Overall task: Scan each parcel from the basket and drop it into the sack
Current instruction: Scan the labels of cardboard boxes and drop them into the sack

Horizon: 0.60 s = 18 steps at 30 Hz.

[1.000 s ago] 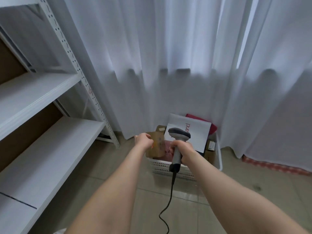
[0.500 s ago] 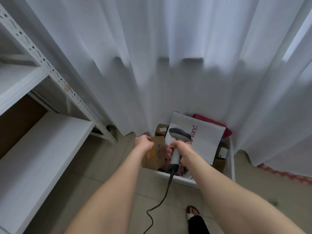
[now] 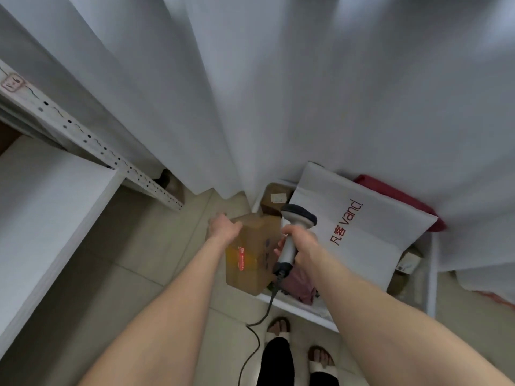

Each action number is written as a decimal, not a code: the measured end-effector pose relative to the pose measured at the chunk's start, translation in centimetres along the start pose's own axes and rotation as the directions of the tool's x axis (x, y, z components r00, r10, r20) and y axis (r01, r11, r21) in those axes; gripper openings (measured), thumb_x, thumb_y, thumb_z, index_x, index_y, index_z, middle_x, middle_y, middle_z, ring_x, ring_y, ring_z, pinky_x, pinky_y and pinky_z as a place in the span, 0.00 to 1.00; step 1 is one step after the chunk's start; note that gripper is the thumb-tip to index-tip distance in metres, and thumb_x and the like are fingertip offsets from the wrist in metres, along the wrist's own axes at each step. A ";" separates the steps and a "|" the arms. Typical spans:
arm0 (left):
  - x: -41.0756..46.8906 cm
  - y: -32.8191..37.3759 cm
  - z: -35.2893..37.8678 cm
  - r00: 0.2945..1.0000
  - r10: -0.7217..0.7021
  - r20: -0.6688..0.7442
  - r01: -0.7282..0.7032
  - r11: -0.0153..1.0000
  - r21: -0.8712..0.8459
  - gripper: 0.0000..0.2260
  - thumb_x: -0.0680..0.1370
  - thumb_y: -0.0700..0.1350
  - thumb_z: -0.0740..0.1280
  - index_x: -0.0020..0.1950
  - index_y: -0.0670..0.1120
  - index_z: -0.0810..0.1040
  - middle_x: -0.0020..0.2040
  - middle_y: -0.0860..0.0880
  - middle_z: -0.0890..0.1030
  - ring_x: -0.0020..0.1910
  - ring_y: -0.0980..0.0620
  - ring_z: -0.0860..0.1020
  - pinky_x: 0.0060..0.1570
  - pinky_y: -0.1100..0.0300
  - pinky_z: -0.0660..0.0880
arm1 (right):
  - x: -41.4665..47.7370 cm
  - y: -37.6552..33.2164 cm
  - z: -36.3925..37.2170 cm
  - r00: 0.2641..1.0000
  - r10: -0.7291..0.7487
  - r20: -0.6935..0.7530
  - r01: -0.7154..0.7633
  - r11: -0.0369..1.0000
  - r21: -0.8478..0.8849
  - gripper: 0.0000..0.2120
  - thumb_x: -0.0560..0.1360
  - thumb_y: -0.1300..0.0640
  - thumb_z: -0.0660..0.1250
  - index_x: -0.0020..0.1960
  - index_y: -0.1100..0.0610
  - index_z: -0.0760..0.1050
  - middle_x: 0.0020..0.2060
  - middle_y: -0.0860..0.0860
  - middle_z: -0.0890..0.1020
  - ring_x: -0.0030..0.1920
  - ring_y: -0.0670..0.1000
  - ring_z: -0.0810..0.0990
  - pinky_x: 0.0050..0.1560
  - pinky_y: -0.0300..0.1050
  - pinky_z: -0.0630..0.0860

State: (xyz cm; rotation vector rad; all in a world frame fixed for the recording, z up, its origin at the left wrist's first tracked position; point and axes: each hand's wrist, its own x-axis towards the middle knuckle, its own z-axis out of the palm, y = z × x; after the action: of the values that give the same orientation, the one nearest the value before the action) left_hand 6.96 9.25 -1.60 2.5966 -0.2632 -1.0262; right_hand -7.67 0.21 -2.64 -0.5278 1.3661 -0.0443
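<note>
From my head camera, looking down: my left hand (image 3: 223, 228) grips the far left corner of a brown box (image 3: 250, 257), fingers curled over its edge. The box is tilted and held over the near left corner of the white basket (image 3: 299, 307), with a red sticker on the face turned up to me. My right hand (image 3: 302, 246) is closed around the handle of the scanner (image 3: 298, 215), whose dark head sits just beside the box's far right corner. Its cable (image 3: 256, 344) hangs down to the floor (image 3: 167, 246) near my sandalled feet (image 3: 278, 327). In the basket lie a big white mailer (image 3: 370, 218) with red lettering, a red parcel (image 3: 395, 196) behind it, a small labelled carton (image 3: 274, 199) and something pink (image 3: 298, 285). A white curtain (image 3: 278, 79) hangs behind, and a white shelf (image 3: 41, 204) stands on my left
</note>
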 end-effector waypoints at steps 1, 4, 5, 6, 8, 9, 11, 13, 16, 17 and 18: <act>1.9 -0.3 0.6 1.000 -0.010 0.007 0.010 1.000 -0.012 0.31 0.78 0.51 0.65 0.76 0.42 0.58 0.74 0.41 0.64 0.69 0.41 0.68 0.65 0.51 0.69 | 1.7 -0.1 0.6 1.000 0.006 -0.011 -0.007 1.000 -0.003 0.13 0.75 0.65 0.68 0.58 0.63 0.71 0.39 0.59 0.75 0.36 0.56 0.76 0.51 0.57 0.81; 6.4 -1.1 2.2 0.997 -0.049 0.058 0.052 0.997 -0.049 0.34 0.78 0.55 0.65 0.77 0.41 0.55 0.75 0.41 0.62 0.71 0.40 0.66 0.65 0.51 0.67 | 6.2 0.1 2.3 0.999 0.027 -0.035 -0.026 0.999 0.018 0.13 0.75 0.64 0.68 0.58 0.63 0.69 0.43 0.61 0.76 0.39 0.61 0.79 0.55 0.61 0.79; 7.7 -1.3 2.7 0.996 -0.055 0.069 0.059 0.997 -0.050 0.35 0.78 0.55 0.65 0.77 0.40 0.54 0.75 0.41 0.62 0.71 0.40 0.65 0.65 0.52 0.67 | 7.4 0.2 2.8 0.999 0.028 -0.031 -0.027 0.999 0.030 0.15 0.75 0.63 0.69 0.59 0.63 0.69 0.46 0.63 0.78 0.44 0.63 0.80 0.56 0.63 0.78; 8.7 -1.4 3.2 0.995 -0.067 0.077 0.071 0.996 -0.047 0.35 0.78 0.55 0.64 0.77 0.39 0.54 0.75 0.40 0.61 0.71 0.40 0.65 0.65 0.53 0.67 | 8.3 0.3 3.3 0.999 0.029 -0.035 -0.028 0.999 0.036 0.18 0.73 0.62 0.70 0.60 0.64 0.70 0.50 0.63 0.79 0.49 0.64 0.81 0.56 0.63 0.78; 10.1 -1.5 4.1 0.986 -0.114 0.118 0.121 0.991 -0.058 0.34 0.79 0.56 0.63 0.77 0.39 0.55 0.75 0.40 0.62 0.71 0.40 0.65 0.62 0.53 0.68 | 10.3 0.7 3.8 0.999 0.039 -0.032 -0.039 0.999 0.019 0.23 0.70 0.60 0.72 0.63 0.64 0.71 0.54 0.63 0.80 0.54 0.63 0.80 0.58 0.63 0.77; 10.4 -1.5 4.6 0.978 -0.140 0.155 0.154 0.985 -0.079 0.33 0.79 0.56 0.63 0.76 0.38 0.57 0.73 0.40 0.65 0.69 0.40 0.68 0.59 0.54 0.69 | 11.0 0.9 3.8 0.999 0.051 -0.018 -0.051 0.999 0.009 0.24 0.70 0.60 0.73 0.64 0.63 0.72 0.54 0.62 0.80 0.54 0.63 0.80 0.59 0.62 0.77; 10.4 -1.6 5.1 0.963 -0.177 0.206 0.208 0.967 -0.144 0.30 0.77 0.57 0.64 0.71 0.38 0.66 0.66 0.40 0.72 0.59 0.41 0.74 0.52 0.54 0.73 | 11.4 0.9 3.9 0.997 0.079 0.003 -0.079 0.997 -0.011 0.22 0.70 0.61 0.73 0.63 0.61 0.73 0.53 0.61 0.80 0.54 0.61 0.80 0.59 0.61 0.77; 9.9 -1.3 4.8 0.946 -0.224 0.233 0.276 0.935 -0.222 0.29 0.75 0.58 0.66 0.67 0.38 0.70 0.61 0.41 0.75 0.53 0.42 0.76 0.50 0.51 0.77 | 11.0 0.6 3.6 0.996 0.091 0.013 -0.091 0.996 -0.018 0.21 0.70 0.61 0.72 0.62 0.61 0.73 0.53 0.62 0.80 0.53 0.62 0.81 0.58 0.62 0.78; 8.5 -0.4 3.6 0.923 -0.273 0.270 0.353 0.881 -0.316 0.26 0.76 0.55 0.67 0.69 0.42 0.68 0.63 0.41 0.73 0.60 0.39 0.74 0.53 0.43 0.75 | 9.3 -0.4 2.8 0.996 0.082 -0.018 -0.082 0.997 -0.010 0.15 0.72 0.63 0.70 0.57 0.62 0.74 0.48 0.60 0.80 0.47 0.60 0.80 0.55 0.59 0.79; 7.9 0.0 3.1 0.923 -0.275 0.269 0.359 0.867 -0.346 0.26 0.76 0.55 0.67 0.69 0.43 0.67 0.63 0.42 0.72 0.61 0.39 0.73 0.53 0.41 0.75 | 8.5 -0.9 2.5 0.997 0.077 -0.024 -0.077 0.997 -0.001 0.13 0.73 0.63 0.70 0.56 0.62 0.75 0.49 0.60 0.80 0.47 0.60 0.80 0.54 0.58 0.79; 7.2 0.5 2.5 0.924 -0.276 0.263 0.362 0.854 -0.373 0.26 0.76 0.55 0.68 0.68 0.43 0.66 0.62 0.43 0.72 0.61 0.38 0.72 0.53 0.40 0.75 | 7.7 -1.3 2.4 0.997 0.069 -0.026 -0.069 0.998 0.011 0.11 0.73 0.63 0.69 0.56 0.62 0.75 0.50 0.59 0.81 0.48 0.61 0.81 0.52 0.57 0.80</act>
State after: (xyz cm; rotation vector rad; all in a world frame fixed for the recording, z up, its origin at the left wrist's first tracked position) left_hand 10.39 6.12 -7.64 2.1865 0.3295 -1.2967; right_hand -3.37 -2.71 -8.89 -0.4729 1.4085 -0.0020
